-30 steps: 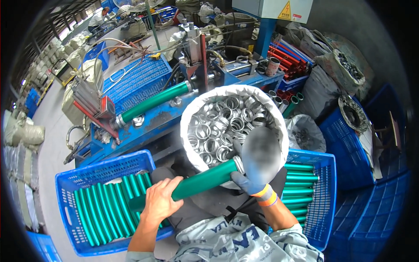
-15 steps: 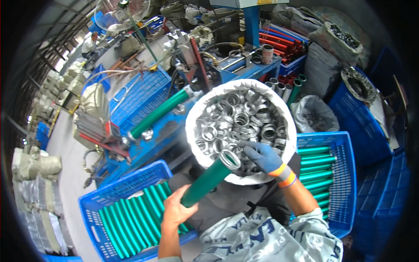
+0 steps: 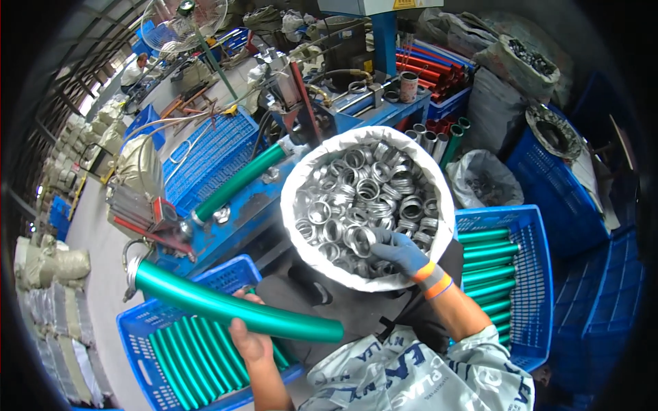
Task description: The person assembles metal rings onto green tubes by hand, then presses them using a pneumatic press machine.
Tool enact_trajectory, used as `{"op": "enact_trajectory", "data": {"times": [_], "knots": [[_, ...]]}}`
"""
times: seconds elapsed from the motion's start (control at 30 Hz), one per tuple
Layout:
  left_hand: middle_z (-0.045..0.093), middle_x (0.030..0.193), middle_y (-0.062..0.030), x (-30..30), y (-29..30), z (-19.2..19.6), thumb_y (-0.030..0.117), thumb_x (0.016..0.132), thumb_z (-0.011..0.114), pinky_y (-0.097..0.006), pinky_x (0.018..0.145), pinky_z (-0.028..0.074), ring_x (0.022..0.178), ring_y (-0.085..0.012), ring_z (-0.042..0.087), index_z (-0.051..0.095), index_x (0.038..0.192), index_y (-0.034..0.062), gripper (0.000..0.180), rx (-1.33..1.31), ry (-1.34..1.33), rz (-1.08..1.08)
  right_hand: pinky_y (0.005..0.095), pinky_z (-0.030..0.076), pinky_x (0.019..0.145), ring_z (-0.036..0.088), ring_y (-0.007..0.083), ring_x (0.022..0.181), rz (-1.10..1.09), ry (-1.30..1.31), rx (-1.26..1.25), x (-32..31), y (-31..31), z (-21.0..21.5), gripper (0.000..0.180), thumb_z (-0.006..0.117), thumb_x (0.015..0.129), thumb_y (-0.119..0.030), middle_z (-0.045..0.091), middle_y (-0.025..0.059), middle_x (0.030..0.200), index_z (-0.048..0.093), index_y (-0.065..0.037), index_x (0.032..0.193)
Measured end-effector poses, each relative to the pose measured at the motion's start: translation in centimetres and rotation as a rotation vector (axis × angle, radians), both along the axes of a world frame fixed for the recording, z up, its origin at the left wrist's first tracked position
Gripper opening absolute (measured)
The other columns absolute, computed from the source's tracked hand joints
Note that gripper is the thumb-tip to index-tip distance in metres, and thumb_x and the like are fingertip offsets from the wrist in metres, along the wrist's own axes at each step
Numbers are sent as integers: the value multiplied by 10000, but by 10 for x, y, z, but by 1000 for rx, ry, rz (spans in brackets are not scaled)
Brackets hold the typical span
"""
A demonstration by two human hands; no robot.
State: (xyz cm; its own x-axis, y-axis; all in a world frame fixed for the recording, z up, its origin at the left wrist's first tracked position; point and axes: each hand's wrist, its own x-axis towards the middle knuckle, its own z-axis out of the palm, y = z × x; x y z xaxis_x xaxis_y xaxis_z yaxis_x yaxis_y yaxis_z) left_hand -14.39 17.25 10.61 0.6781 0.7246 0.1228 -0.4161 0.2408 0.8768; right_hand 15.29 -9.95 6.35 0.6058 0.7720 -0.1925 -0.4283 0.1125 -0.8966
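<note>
My bare left hand (image 3: 252,339) is closed round the middle of a green metallic tube (image 3: 233,308). The tube slants across the left crate, with a silver ring (image 3: 132,275) on its far left end and its plain end towards my lap. My right hand (image 3: 404,255), in a grey-blue glove with an orange cuff, reaches over the near rim of a white-lined round container (image 3: 291,240). Its fingertips are pinched at a threaded metal ring (image 3: 361,241) among the many loose silver rings inside.
Blue crates of green tubes stand on the left (image 3: 127,322) and right (image 3: 548,288). Beyond the container, a blue machine bench (image 3: 205,236) has another green tube (image 3: 240,181) clamped along it. Red tubes (image 3: 425,72) and sacks (image 3: 490,175) stand at the back right. A person (image 3: 133,72) is far off.
My left hand has swung the tube away from the container, so its ringed end now points left. My right hand has moved slightly, its fingertips now at a ring in the pile.
</note>
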Motion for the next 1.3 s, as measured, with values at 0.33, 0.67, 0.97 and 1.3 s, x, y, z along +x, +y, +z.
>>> {"op": "enact_trajectory", "data": {"times": [0.33, 0.67, 0.97, 1.3], "knots": [[785, 1370, -149, 38, -45, -16, 456, 1103, 788, -469, 1044, 702, 1288, -280, 772, 698, 1417, 49, 522, -452, -76, 120, 464, 643, 1087, 675, 218, 1378, -22, 359, 481, -23, -4, -5, 567, 780, 1084, -358, 700, 70, 1427, 622, -30, 1519], [773, 1387, -125, 48, -58, -22, 496, 1126, 741, -448, 1017, 704, 1272, -288, 780, 671, 1446, 66, 541, -427, -38, 148, 368, 690, 960, 785, 215, 1158, -372, 47, 361, -25, 16, -8, 400, 751, 1038, -129, 758, 167, 1372, 695, 35, 1398], [764, 1407, -106, 45, -57, -29, 471, 1150, 712, -444, 1035, 681, 1290, -269, 768, 661, 1480, 131, 477, -342, 5, 185, 442, 229, 1407, 364, 356, 1708, 4, -678, 128, -40, 20, 26, 864, 596, 1158, -417, 405, 262, 1816, 292, 88, 1790], [753, 1426, -103, 45, -51, -35, 467, 1164, 687, -450, 1047, 672, 1307, -275, 759, 640, 1511, 151, 471, -393, -15, 210, 431, 278, 1373, 404, 374, 1665, -112, -820, 17, -55, 39, 20, 934, 702, 1064, -163, 388, 283, 1797, 206, 91, 1813]]}}
